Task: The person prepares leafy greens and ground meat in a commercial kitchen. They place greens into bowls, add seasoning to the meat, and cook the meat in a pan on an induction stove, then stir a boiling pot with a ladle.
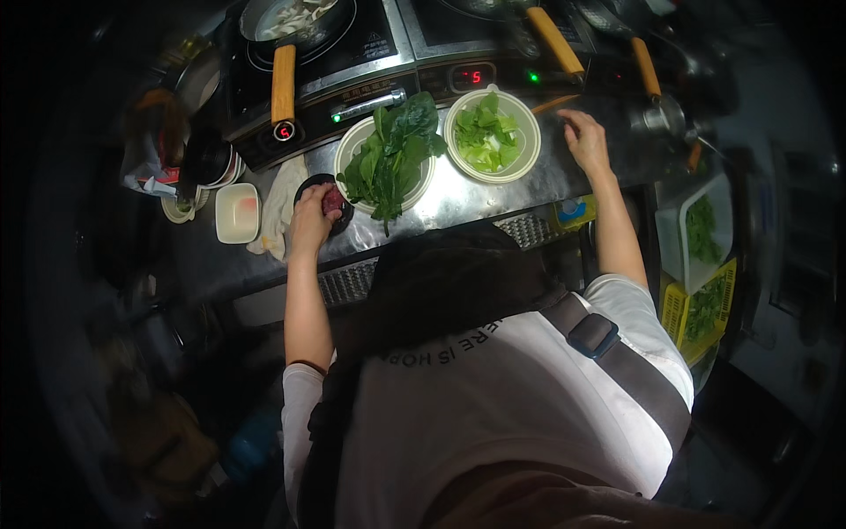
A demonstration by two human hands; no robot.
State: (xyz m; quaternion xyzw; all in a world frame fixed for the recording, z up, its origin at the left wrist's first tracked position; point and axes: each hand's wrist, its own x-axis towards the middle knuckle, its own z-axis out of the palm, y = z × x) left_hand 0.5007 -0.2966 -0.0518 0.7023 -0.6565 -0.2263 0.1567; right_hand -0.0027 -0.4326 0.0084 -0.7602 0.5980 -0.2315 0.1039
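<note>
My left hand (312, 219) is at a small dark bowl (342, 223) with red, raw-looking meat (333, 200) in it, fingers over its left side and touching the meat. Beside it on the metal counter, a round pale bowl (430, 173) holds long dark leafy greens (390, 155). A second round bowl (534, 142), further right, contains lighter cut lettuce-like leaves (488, 135). My right hand (586, 141) hovers to the right of that bowl with fingers slightly curled and apart, nothing in it.
Behind the bowls stand induction cookers (390, 106) with wooden-handled pans; the left pan (296, 23) holds pale strips in liquid. A cloth (281, 211) and a squarish pale bowl (238, 228) lie at the left. Containers of greens (704, 231) stand at the lower right.
</note>
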